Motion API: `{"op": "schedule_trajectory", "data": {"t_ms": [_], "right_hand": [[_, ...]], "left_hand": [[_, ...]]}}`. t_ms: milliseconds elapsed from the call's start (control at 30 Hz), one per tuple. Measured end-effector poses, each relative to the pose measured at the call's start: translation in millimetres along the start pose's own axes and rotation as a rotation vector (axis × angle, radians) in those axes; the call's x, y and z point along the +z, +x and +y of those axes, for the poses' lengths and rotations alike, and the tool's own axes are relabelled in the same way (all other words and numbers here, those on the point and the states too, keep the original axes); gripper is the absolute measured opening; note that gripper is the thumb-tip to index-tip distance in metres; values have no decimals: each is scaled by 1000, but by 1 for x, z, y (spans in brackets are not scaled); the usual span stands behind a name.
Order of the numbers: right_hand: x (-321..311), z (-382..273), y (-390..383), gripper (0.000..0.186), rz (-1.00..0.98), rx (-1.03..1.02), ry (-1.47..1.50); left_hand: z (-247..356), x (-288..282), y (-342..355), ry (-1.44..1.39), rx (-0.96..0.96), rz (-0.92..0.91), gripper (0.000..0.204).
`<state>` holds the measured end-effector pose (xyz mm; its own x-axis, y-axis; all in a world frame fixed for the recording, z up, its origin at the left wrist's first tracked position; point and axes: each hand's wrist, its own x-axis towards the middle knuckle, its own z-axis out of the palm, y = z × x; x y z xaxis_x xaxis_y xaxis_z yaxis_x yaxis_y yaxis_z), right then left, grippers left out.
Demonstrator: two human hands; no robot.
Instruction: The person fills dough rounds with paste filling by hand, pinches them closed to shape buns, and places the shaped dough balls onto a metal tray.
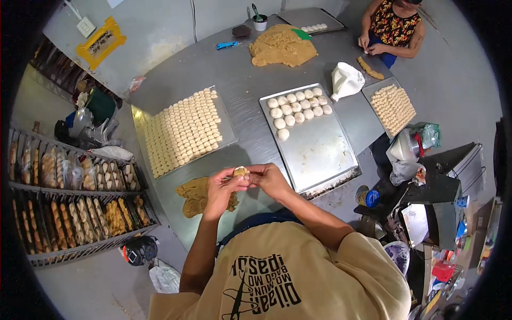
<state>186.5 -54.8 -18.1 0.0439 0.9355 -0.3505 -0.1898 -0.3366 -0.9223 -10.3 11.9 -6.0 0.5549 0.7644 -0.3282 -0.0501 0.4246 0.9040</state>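
The left hand (223, 188) and right hand (269, 178) are brought together above the near edge of the steel table (240, 74), and a small dough piece (240, 172) is pinched between their fingertips, with a darker filling seen at its top. Both hands are curled closed around that piece, the fingers bent inward.

Just below the left hand a flat brown lump (194, 196) is laid on the table. Beyond the hands, to the left, a tray (229, 136) is packed with rows of pale discs (184, 130). To the right, a second tray (325, 154) is filled only at its far end with round balls (297, 108). A white bag (345, 80) is set beside it. At the far side a large dough mass (282, 47) is spread out, and another person (392, 29) is seated by a third tray (393, 108).
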Motion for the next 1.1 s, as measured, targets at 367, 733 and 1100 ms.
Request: {"op": "schedule_trajectory", "data": {"t_ms": [367, 733, 1100], "right_hand": [[-20, -13, 7, 52, -185, 127, 327], [-16, -5, 25, 33, -3, 42, 204], [-20, 0, 32, 43, -4, -143, -148]], "left_hand": [[-3, 3, 3, -229, 8, -39, 21], [-8, 14, 3, 48, 103, 112, 21], [-18, 6, 17, -270, -38, 209, 22]]}}
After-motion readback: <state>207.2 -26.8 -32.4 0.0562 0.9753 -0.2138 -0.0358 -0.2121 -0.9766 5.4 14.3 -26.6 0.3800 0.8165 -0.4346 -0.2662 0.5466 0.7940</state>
